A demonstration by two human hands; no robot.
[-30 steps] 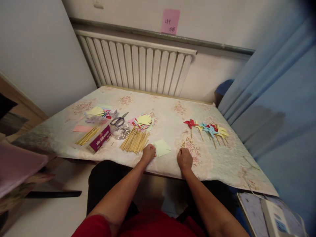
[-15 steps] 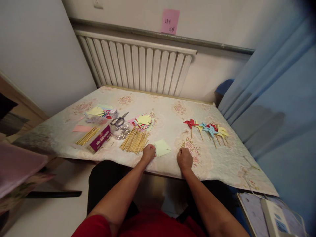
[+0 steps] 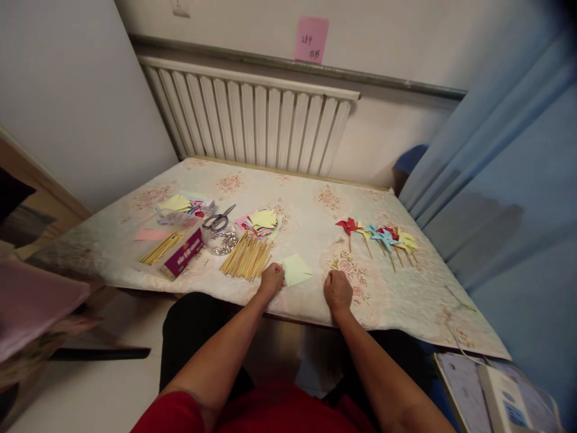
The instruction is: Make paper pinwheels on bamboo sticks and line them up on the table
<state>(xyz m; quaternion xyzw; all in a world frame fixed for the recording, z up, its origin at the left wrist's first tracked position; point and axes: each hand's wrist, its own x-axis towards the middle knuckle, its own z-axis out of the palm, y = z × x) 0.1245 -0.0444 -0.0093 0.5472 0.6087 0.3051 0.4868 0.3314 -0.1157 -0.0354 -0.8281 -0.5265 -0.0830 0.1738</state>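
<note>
A floral-patterned table (image 3: 297, 198) is filling the corner of the room, its far edge sitting just before a white ribbed radiator (image 3: 252, 117). A pink note (image 3: 311, 39) is hanging on the wall above it, and blue curtains (image 3: 509, 174) are draping down the right side.

At the near edge, the left hand (image 3: 271, 280) is resting curled, its fingers touching the near left corner of a pale green paper square (image 3: 295, 269) lying flat on the cloth. The right hand (image 3: 338, 290) is sitting closed in a loose fist just right of the paper, gripping nothing I can make out.

Left of the paper, a fan of wooden sticks (image 3: 247, 257) is lying beside a clear bag of pins (image 3: 219, 239) with scissors (image 3: 219, 219) on top. A purple box (image 3: 183, 252) is lying farther left. Finished paper pinwheels (image 3: 381, 237) are lying in a row on the right.
</note>
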